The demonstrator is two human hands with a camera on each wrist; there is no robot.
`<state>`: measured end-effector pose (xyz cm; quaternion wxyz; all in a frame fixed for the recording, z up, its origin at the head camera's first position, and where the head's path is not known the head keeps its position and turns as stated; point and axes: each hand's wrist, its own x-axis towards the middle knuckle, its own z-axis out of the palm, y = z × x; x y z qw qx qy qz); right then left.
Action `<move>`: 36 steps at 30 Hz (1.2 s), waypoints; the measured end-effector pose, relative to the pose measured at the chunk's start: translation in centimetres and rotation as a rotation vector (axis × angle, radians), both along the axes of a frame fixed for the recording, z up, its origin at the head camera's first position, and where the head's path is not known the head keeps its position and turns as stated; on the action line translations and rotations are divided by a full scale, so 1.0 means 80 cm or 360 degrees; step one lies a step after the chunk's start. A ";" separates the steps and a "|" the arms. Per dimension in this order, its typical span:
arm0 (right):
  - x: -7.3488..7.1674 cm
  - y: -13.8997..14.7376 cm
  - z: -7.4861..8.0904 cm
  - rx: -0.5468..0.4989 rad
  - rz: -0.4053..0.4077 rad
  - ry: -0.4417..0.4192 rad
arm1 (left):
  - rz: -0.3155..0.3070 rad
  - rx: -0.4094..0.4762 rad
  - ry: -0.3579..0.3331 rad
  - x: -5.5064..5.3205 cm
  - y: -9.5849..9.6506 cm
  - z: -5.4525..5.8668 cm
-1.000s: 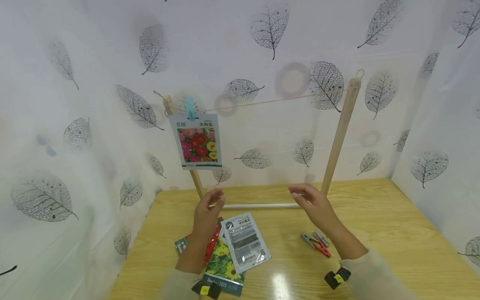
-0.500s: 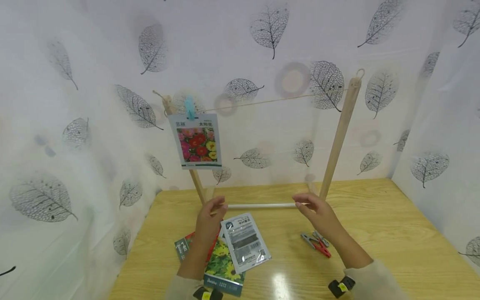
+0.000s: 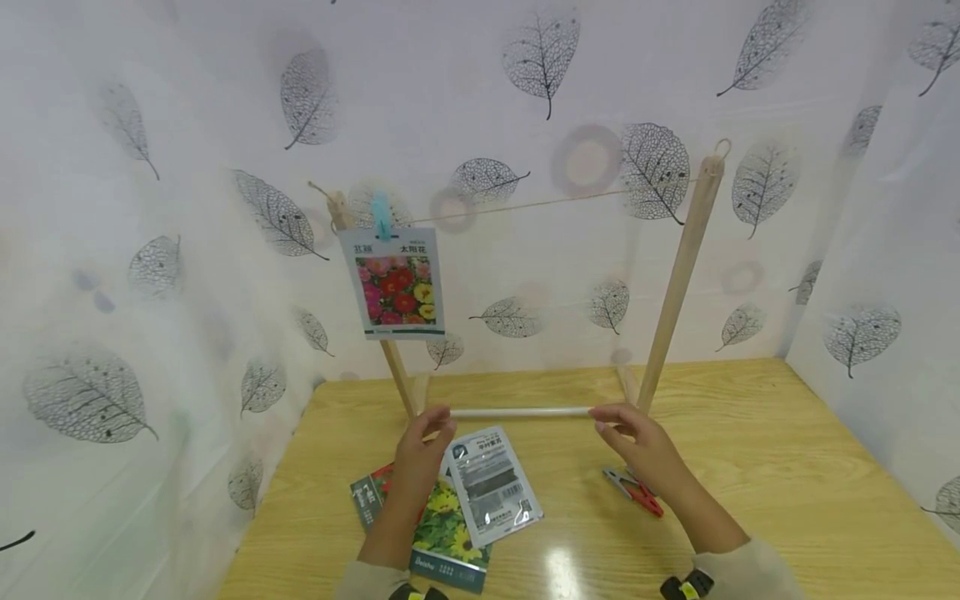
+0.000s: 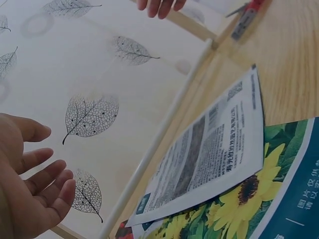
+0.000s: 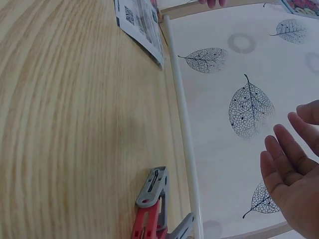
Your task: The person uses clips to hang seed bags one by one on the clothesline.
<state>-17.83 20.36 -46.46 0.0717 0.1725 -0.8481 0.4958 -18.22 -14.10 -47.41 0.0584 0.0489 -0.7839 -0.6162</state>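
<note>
My left hand (image 3: pixel 422 446) hovers near the left end of a white rod (image 3: pixel 525 412), fingers loosely bent and holding nothing. Across from it, my right hand (image 3: pixel 639 437) is held the same way by the rod's right end. The left wrist view shows the left hand (image 4: pixel 37 186) empty, fingers spread a little; the right hand (image 5: pixel 294 172) is empty too. Below and beside my left forearm lie a silvery packet (image 3: pixel 495 487), print side up, and a yellow-flower packet (image 3: pixel 453 542). A red-and-grey clip (image 3: pixel 633 492) lies near my right forearm.
Two wooden posts (image 3: pixel 681 279) carry a string (image 3: pixel 525 206). On its left part a blue clothespin (image 3: pixel 382 218) holds a flower packet (image 3: pixel 397 287). Another packet with red flowers (image 3: pixel 367 498) sits partly under my left arm. Leaf-printed sheeting (image 3: pixel 510 100) stands behind the wooden table (image 3: pixel 750 467).
Both hands have come down slightly, the right one also shifting a little to the right. More of the red-flower packet shows now, while the right arm hides part of the clips.
</note>
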 end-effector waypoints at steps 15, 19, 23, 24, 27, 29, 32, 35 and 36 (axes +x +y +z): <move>0.012 0.014 -0.027 0.0021 0.0058 -0.0305 | -0.0011 -0.0172 -0.0089 -0.004 0.000 -0.024; 0.014 0.017 -0.035 0.0029 0.0092 -0.0324 | 0.0005 -0.0192 -0.0098 -0.005 -0.002 -0.031; 0.018 0.020 -0.039 0.0013 0.0098 -0.0352 | 0.0019 -0.0249 -0.0126 -0.006 -0.005 -0.038; 0.019 0.021 -0.039 0.0018 0.0103 -0.0355 | 0.0020 -0.0267 -0.0137 -0.006 -0.005 -0.040; 0.022 0.023 -0.041 0.0038 0.0109 -0.0360 | 0.0010 -0.0357 -0.0134 -0.007 -0.006 -0.045; 0.023 0.024 -0.043 0.0078 0.0121 -0.0336 | 0.0001 -0.0411 -0.0129 -0.008 -0.005 -0.047; 0.025 0.024 -0.046 0.0116 0.0117 -0.0330 | -0.0014 -0.0487 -0.0106 -0.009 -0.005 -0.049; 0.027 0.024 -0.049 0.0133 0.0106 -0.0333 | -0.0018 -0.0563 -0.0094 -0.009 -0.004 -0.052; 0.027 0.024 -0.050 0.0133 0.0099 -0.0336 | -0.0022 -0.0594 -0.0082 -0.010 -0.004 -0.053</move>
